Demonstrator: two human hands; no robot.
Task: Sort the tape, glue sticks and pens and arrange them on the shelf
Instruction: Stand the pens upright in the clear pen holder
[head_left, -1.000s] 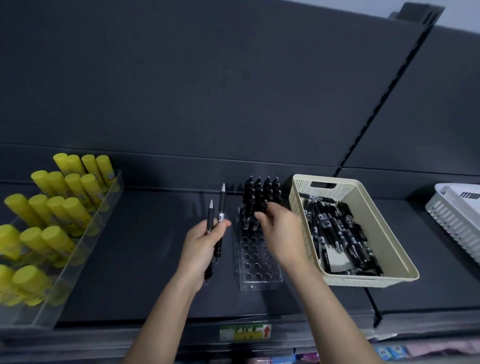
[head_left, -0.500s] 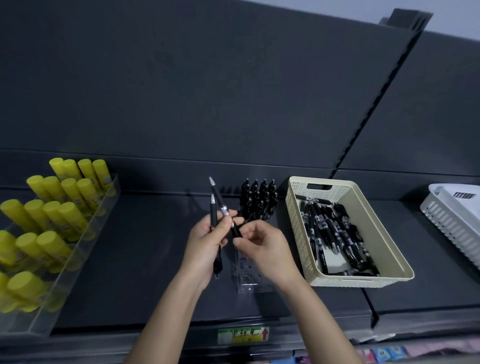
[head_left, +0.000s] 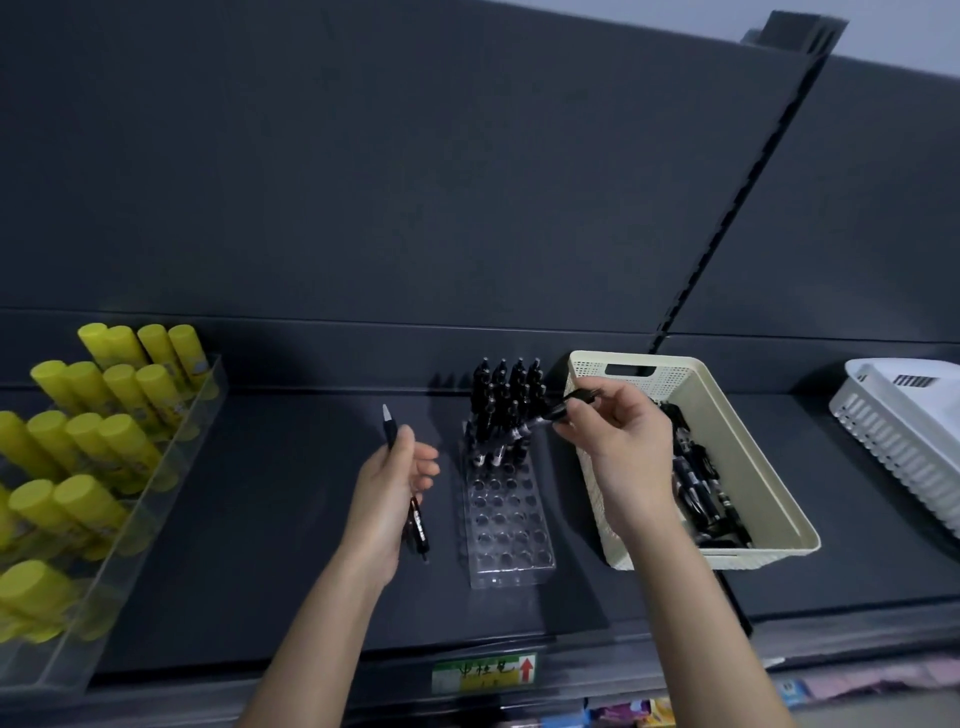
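Observation:
My left hand (head_left: 387, 493) holds one black pen (head_left: 390, 428) upright, its silver tip pointing up, left of a clear pen rack (head_left: 506, 525). Several black pens (head_left: 506, 400) stand in the rack's far rows; the near holes are bare. My right hand (head_left: 621, 447) pinches another black pen (head_left: 550, 415) that slants down to the left, its tip over the rack's filled rows. To the right, a cream basket (head_left: 748, 447) holds several loose black pens (head_left: 698, 493). Yellow glue sticks (head_left: 98, 415) stand in a clear tray (head_left: 140, 514) at the left.
A white slatted basket (head_left: 904, 436) sits at the far right of the dark shelf (head_left: 270, 519). A green and yellow price label (head_left: 483, 673) is on the shelf's front edge. The shelf's tall dark back panel rises behind everything.
My right hand took one of the two pens from my left hand and carried it right and up over the rack. My left hand now holds a single pen.

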